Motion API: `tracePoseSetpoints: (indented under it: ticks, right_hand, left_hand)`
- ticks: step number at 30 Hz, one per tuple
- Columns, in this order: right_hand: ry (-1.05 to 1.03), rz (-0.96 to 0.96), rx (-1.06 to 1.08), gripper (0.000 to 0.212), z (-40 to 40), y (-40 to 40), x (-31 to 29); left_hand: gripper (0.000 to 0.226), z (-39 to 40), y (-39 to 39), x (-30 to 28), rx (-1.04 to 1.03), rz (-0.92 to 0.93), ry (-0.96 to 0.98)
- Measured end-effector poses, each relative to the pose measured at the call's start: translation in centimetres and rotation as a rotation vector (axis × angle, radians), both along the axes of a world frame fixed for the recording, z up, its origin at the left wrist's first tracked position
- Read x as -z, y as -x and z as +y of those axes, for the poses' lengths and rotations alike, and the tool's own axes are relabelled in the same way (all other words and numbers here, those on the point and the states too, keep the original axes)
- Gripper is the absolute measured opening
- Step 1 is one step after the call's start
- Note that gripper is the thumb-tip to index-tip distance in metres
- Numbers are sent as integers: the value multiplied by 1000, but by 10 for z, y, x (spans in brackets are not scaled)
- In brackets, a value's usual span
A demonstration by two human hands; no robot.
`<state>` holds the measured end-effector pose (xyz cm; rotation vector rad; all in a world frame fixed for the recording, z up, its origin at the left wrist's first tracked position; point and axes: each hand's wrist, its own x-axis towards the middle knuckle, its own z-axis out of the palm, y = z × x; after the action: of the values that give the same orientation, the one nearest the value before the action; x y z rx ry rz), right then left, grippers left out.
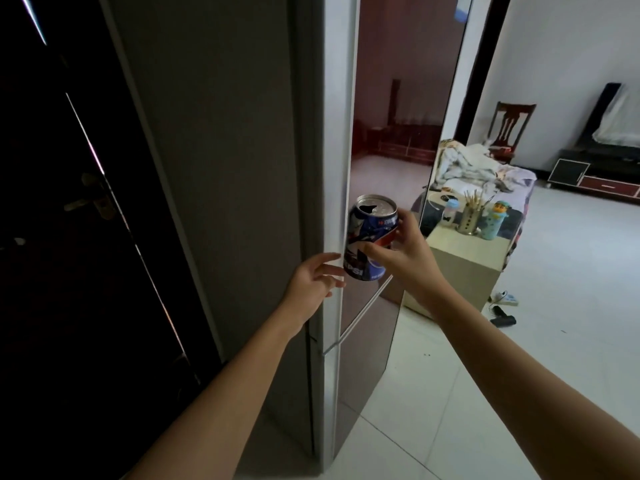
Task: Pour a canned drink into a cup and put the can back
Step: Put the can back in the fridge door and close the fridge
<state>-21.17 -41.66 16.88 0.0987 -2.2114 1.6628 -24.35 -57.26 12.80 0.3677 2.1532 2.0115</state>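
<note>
Head view
Can: blue Pepsi can, opened at the top, held roughly upright with a slight tilt, in the air in front of the fridge's glossy door front.
Right hand: grips the can from its right side, thumb across the front of the label, fingers curled round the back.
Left hand: fingers loosely spread and relaxed, holding nothing, fingertips at the silver edge of the fridge door just left of the can's base; whether they touch the edge cannot be told.
Fridge: tall, grey side facing the camera, door closed, reddish mirror-like front reflecting a room.
Door: dark, with a metal handle, left of the fridge.
Cabinet: low beige one beyond the fridge, carrying a holder of chopsticks and two small bottles.
Floor: pale tiles.
</note>
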Motion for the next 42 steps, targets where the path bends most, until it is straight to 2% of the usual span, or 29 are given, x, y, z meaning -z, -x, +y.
tracePoseSetpoints:
  ticks: [4, 6, 8, 10, 12, 19, 22, 29, 33, 42]
  right_hand:
    - [18, 23, 33, 66, 6, 4, -8]
    - [25, 31, 50, 67, 8, 5, -10]
    - [34, 36, 65, 67, 9, 6, -11]
    - [35, 42, 79, 65, 9, 7, -11]
    - [30, 42, 85, 61, 9, 8, -11]
    - [28, 23, 118, 65, 11, 6, -2]
    - [19, 18, 134, 65, 12, 4, 3]
    - [-10, 23, 172, 63, 15, -4, 9]
    - [-11, 16, 191, 63, 16, -12, 12]
    - [-16, 20, 250, 65, 16, -36, 16]
  left_hand:
    - [23, -8, 9, -9, -139, 126, -54]
    - [21, -11, 16, -14, -274, 261, 42]
    - [34, -11, 26, -17, -342, 336, 152]
    - [52, -9, 37, -19, -312, 347, 218]
    - [57, -5, 43, -20, -293, 357, 270]
    - [44, 0, 50, -16, -362, 392, 351]
    - [33, 3, 48, -16, -374, 421, 325]
    - [26, 3, 45, -18, -385, 521, 350]
    - [17, 5, 41, -22, -373, 504, 319]
    - [18, 7, 37, -25, -396, 485, 335]
